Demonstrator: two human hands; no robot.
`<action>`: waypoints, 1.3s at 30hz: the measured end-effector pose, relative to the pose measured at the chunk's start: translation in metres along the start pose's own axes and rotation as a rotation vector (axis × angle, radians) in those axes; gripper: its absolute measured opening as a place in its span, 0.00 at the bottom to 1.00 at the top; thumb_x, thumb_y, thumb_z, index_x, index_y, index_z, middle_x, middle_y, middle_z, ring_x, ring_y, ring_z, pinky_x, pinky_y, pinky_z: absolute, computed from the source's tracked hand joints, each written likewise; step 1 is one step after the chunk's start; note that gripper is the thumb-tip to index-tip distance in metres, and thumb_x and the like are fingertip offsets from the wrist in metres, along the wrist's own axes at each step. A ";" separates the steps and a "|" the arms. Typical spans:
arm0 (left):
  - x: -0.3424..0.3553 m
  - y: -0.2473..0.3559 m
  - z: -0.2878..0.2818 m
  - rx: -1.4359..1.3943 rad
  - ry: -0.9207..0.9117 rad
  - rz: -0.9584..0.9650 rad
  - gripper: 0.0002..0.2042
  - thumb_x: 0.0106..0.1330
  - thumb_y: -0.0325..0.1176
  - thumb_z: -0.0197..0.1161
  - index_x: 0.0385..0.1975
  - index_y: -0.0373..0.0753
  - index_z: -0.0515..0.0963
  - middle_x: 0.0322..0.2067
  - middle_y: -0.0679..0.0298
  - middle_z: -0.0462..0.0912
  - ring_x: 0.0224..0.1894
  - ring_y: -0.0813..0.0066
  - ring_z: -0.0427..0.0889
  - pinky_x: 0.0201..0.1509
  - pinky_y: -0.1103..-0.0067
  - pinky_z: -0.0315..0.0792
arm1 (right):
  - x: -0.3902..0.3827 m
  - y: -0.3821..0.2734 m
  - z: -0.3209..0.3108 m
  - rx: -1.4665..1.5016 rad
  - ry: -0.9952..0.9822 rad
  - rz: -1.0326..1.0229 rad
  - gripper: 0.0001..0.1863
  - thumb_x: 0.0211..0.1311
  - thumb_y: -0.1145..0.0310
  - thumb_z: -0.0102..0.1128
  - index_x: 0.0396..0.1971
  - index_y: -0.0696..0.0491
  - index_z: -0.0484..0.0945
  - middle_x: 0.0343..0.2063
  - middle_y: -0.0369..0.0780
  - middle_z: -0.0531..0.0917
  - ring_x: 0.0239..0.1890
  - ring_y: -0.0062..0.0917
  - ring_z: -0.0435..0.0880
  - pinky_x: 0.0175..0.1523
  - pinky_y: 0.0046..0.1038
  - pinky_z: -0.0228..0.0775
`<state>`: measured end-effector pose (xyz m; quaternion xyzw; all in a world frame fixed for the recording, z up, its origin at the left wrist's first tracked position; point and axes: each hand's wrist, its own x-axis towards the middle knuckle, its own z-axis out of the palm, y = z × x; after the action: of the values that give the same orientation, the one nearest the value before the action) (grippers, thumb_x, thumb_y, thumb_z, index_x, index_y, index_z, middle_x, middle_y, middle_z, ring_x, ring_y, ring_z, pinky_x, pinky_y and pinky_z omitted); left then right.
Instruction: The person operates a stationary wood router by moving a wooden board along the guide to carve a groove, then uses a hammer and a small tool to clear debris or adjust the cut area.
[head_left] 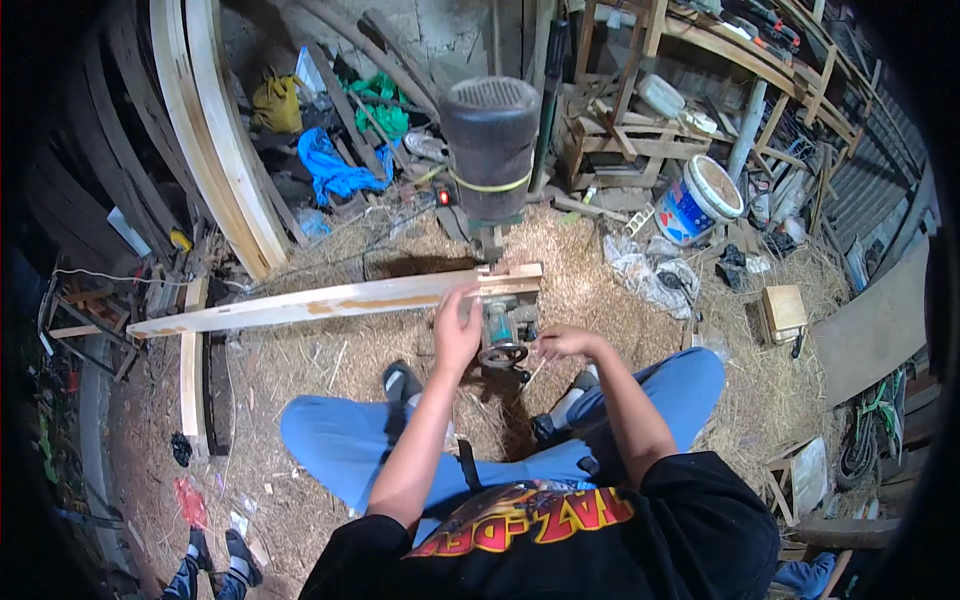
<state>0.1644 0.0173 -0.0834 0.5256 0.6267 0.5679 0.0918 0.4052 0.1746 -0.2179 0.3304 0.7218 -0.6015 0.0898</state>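
A long pale wooden beam (345, 300) runs from the far left to the drilling machine in front of me. Dark and cylindrical, the machine's motor (491, 140) wears a yellow band, and the tool below it meets the beam's right end. My left hand (457, 335) rests against the near side of that end, fingers stretched onto the wood and thumb apart. Below the beam is a green clamp part with a round handwheel (503, 355). Just right of the wheel, my right hand (567, 342) has its fingers curled together; what they grip is too small to make out.
A short wooden support (193, 370) stands under the beam's left part. Tall boards (215, 130) lean at the back left. A white-and-blue bucket (700, 200) and a wooden box (785, 310) stand to the right. Shavings cover the floor. Another person's feet (240, 555) show at lower left.
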 end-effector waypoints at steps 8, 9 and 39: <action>0.198 0.189 -0.018 0.297 0.371 0.792 0.15 0.65 0.35 0.66 0.48 0.37 0.79 0.53 0.53 0.80 0.61 0.48 0.74 0.70 0.57 0.63 | -0.038 -0.210 -0.165 0.081 0.900 -0.601 0.15 0.76 0.58 0.56 0.40 0.57 0.80 0.29 0.35 0.84 0.33 0.21 0.81 0.39 0.26 0.73; 0.206 0.179 -0.016 0.344 0.385 0.807 0.14 0.65 0.35 0.65 0.47 0.38 0.79 0.51 0.54 0.80 0.59 0.49 0.75 0.70 0.57 0.63 | -0.046 -0.254 -0.173 0.214 0.933 -0.678 0.15 0.76 0.58 0.56 0.39 0.56 0.79 0.27 0.33 0.81 0.31 0.19 0.79 0.37 0.25 0.70; 0.208 0.114 0.002 0.373 0.218 0.824 0.18 0.70 0.30 0.60 0.59 0.42 0.77 0.58 0.57 0.79 0.67 0.50 0.71 0.76 0.55 0.55 | -0.144 -0.316 -0.076 0.166 0.816 -1.198 0.34 0.80 0.57 0.45 0.08 0.54 0.66 0.08 0.33 0.66 0.13 0.19 0.64 0.22 0.26 0.53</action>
<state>0.1392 0.1548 0.1090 0.6757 0.4628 0.4866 -0.3040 0.3513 0.1731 0.1332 0.0823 0.7070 -0.4291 -0.5561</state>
